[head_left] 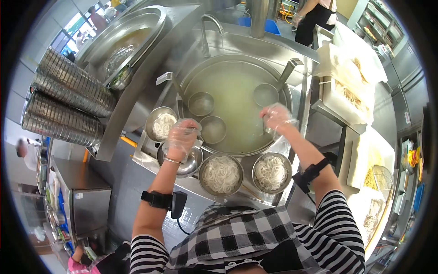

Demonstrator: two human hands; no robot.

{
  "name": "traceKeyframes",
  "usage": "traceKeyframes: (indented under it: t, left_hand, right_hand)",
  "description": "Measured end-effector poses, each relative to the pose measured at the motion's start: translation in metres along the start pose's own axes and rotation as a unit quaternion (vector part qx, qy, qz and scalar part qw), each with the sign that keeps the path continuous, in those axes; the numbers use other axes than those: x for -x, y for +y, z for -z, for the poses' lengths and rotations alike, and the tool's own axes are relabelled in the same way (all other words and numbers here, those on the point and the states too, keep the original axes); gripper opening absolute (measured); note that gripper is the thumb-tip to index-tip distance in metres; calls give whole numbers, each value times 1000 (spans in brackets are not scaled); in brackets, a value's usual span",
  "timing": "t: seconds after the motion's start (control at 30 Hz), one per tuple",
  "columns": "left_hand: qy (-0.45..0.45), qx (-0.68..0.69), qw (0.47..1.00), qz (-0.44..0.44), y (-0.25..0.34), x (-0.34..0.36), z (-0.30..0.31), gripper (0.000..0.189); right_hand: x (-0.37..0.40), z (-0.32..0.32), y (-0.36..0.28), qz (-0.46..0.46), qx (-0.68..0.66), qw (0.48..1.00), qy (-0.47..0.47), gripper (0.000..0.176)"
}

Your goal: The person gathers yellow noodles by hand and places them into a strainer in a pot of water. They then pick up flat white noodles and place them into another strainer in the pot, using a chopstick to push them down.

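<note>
My left hand [182, 137], in a clear plastic glove, is closed at the near left rim of a large steel pot [236, 58] of cloudy water. It appears to grip the handle of a noodle strainer [213, 130] dipped in the water. Over the pot's right side, my gloved right hand [276, 119] is closed; what it holds is hidden by the fingers. Two more strainers hang in the pot, one at the left [201, 104] and one at the right [266, 95]. White noodles [221, 174] fill a steel bowl [205, 187] in front, with another noodle bowl [287, 182] to its right.
Beside my left hand are a smaller bowl [149, 129] with noodles and a steel bowl [190, 165]. Tall stacks of metal bowls [66, 121] stand left. A tap [212, 20] rises behind the pot. Noodle trays [340, 109] line the right; a co-worker [315, 23] stands beyond.
</note>
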State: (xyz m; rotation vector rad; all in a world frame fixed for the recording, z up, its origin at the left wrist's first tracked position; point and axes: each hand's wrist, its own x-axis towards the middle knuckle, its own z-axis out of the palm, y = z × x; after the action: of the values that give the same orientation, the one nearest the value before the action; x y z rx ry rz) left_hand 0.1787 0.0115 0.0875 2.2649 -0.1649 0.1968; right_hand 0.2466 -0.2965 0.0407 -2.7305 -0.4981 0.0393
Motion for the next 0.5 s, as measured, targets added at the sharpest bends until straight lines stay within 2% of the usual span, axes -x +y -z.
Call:
traceKeyframes:
  t: [0.07, 0.13, 0.27, 0.33, 0.4, 0.47, 0.5]
  left_hand:
    - [2, -21, 1000, -20, -1, 0, 0, 10]
    - [7, -20, 1000, -17, 2, 1, -1, 10]
    - [13, -18, 999, -28, -3, 0, -4, 10]
    - [9, -21, 999, -22, -1, 0, -3, 10]
    - [8, -24, 1000, -16, 1, 0, -3, 10]
    - [-1, -43, 999, -4, 0, 0, -3, 10]
    - [1, -44, 999, -4, 0, 0, -3, 10]
  right_hand:
    - [-2, 34, 9, -19, -23, 1000, 3, 16]
    - [6, 65, 27, 36, -76, 996, 42, 15]
    - [35, 126, 34, 12, -155, 986, 56, 16]
    - [48, 135, 46, 25, -165, 984, 70, 16]
    - [58, 137, 54, 13, -109, 991, 72, 15]
    - [67, 124, 62, 23, -121, 989, 78, 16]
    - [70, 113, 67, 36, -81, 993, 83, 16]
